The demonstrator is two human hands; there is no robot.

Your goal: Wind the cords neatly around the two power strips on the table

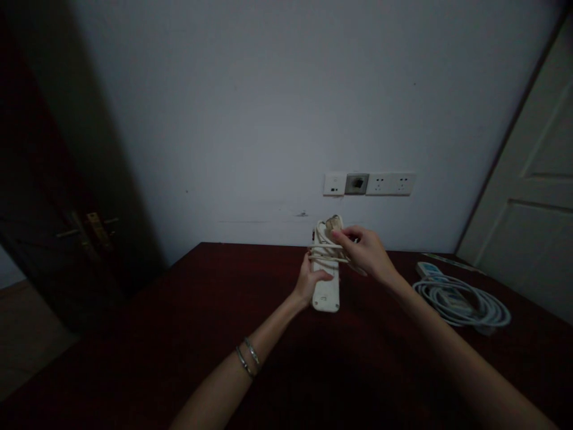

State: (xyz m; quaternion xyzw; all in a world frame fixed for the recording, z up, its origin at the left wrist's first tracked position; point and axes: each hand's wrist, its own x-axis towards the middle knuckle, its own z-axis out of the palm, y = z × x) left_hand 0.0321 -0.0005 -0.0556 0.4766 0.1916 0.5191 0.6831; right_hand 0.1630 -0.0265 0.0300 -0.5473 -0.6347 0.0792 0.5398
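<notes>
A white power strip [326,292] is held upright above the dark red table [188,334], its cord wound around its upper half. My left hand [308,280] grips the strip's left side, thumb across the front. My right hand [367,251] is closed in a pinch on the white cord [326,246] near the strip's top, where the plug end shows.
A second power strip with a coiled pale cable [461,298] lies on the table at the right. Wall sockets [369,184] sit on the white wall behind. A dark door [54,227] stands at left, a white door [532,197] at right.
</notes>
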